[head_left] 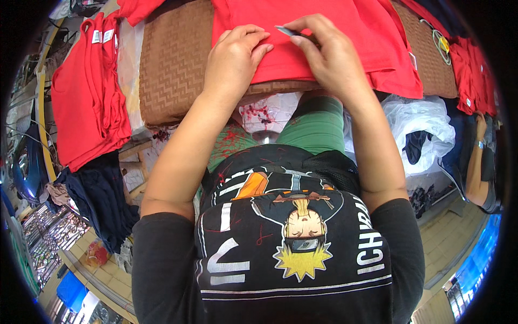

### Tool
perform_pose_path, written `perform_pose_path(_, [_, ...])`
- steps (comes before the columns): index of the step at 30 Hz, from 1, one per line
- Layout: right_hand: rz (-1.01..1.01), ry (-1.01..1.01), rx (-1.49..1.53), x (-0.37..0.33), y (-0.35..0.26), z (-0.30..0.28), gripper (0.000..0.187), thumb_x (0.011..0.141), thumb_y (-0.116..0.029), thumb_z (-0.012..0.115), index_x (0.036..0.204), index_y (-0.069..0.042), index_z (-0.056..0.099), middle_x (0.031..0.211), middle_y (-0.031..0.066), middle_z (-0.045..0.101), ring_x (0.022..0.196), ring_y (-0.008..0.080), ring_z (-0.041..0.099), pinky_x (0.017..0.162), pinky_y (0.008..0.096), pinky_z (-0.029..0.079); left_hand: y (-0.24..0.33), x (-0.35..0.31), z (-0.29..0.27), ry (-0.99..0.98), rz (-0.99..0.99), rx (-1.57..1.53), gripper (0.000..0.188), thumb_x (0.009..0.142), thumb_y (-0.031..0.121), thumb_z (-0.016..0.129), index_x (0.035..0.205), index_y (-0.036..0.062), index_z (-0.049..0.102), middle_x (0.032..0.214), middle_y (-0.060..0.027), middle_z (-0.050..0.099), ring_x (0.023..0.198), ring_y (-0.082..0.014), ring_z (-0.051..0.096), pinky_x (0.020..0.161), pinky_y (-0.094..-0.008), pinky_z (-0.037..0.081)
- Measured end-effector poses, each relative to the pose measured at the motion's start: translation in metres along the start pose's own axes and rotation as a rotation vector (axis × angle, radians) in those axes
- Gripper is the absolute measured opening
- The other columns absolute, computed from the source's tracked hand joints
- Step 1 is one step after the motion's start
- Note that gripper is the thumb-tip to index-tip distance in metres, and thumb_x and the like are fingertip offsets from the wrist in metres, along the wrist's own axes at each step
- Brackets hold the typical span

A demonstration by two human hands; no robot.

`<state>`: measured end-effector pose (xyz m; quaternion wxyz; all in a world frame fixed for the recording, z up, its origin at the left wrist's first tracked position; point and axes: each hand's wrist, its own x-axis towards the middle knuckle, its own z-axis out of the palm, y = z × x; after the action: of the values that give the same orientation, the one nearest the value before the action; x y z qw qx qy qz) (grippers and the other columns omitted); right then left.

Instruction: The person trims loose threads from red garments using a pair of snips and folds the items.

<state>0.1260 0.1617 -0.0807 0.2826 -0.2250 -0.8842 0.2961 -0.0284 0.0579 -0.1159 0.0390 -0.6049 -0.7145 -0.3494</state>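
Note:
A red garment lies spread over the brown patterned cloth in front of me. My left hand rests on its left part, with the fingers curled and the thumb near the forefinger, gripping the fabric. Just to the right, my right hand is closed around small thread snips. Their pale metal tip points left, toward my left fingers, just above the red fabric. Most of their body is hidden inside my palm.
Folded red garments hang at the left, above dark navy cloth. Brown patterned cloth covers the work surface. A translucent plastic bag sits at the right. Another person's arm reaches toward red garments at far right. Red thread scraps dot my lap.

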Motion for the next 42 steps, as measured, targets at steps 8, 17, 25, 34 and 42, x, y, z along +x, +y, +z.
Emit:
perform_pose_path(8, [0.013, -0.043, 0.012, -0.007, 0.002, 0.016, 0.017, 0.086, -0.007, 0.061, 0.101, -0.003, 0.062, 0.093, 0.0136, 0.061, 0.086, 0.0297, 0.061, 0.075, 0.0349, 0.048, -0.002, 0.004, -0.005, -0.011, -0.181, -0.115, 0.015, 0.084, 0.015, 0.067, 0.094, 0.0035, 0.068, 0.092, -0.0121, 0.069, 0.083, -0.0265, 0.068, 0.073, -0.0338, 0.053])
perform_pose_path(17, [0.021, 0.004, -0.094, -0.007, 0.003, 0.012, 0.017, 0.086, -0.008, 0.06, 0.102, -0.003, 0.063, 0.092, 0.013, 0.062, 0.083, 0.0289, 0.062, 0.072, 0.0354, 0.049, 0.006, -0.003, -0.017, -0.126, -0.171, -0.246, 0.017, 0.084, 0.015, 0.067, 0.096, 0.003, 0.068, 0.103, -0.0117, 0.066, 0.094, -0.0255, 0.065, 0.082, -0.0329, 0.051])
perform_pose_path(25, [0.089, -0.034, 0.091, -0.014, 0.007, 0.017, 0.016, 0.088, -0.008, 0.06, 0.102, 0.0, 0.063, 0.093, 0.014, 0.063, 0.087, 0.0259, 0.062, 0.077, 0.0322, 0.048, 0.005, -0.025, -0.009, 0.001, -0.051, -0.068, 0.023, 0.075, 0.016, 0.076, 0.096, 0.0072, 0.072, 0.096, -0.0071, 0.069, 0.09, -0.0236, 0.066, 0.079, -0.0318, 0.052])
perform_pose_path(34, [0.08, -0.033, 0.151, -0.017, 0.013, 0.014, 0.016, 0.086, -0.012, 0.06, 0.1, -0.004, 0.064, 0.097, 0.0155, 0.062, 0.091, 0.0343, 0.061, 0.079, 0.0403, 0.048, 0.0, -0.013, -0.016, -0.129, -0.463, -0.389, 0.02, 0.091, 0.018, 0.062, 0.099, 0.0014, 0.07, 0.094, -0.0063, 0.071, 0.087, -0.0113, 0.064, 0.08, -0.0254, 0.05])
perform_pose_path(42, [0.005, -0.079, 0.074, -0.014, 0.008, 0.017, 0.017, 0.085, -0.013, 0.061, 0.1, -0.005, 0.063, 0.099, 0.0143, 0.062, 0.089, 0.0331, 0.061, 0.077, 0.0394, 0.049, -0.004, -0.011, -0.026, -0.119, -0.259, -0.52, 0.022, 0.093, 0.018, 0.059, 0.094, -0.0019, 0.069, 0.094, -0.0096, 0.068, 0.092, -0.0106, 0.06, 0.085, -0.0239, 0.046])
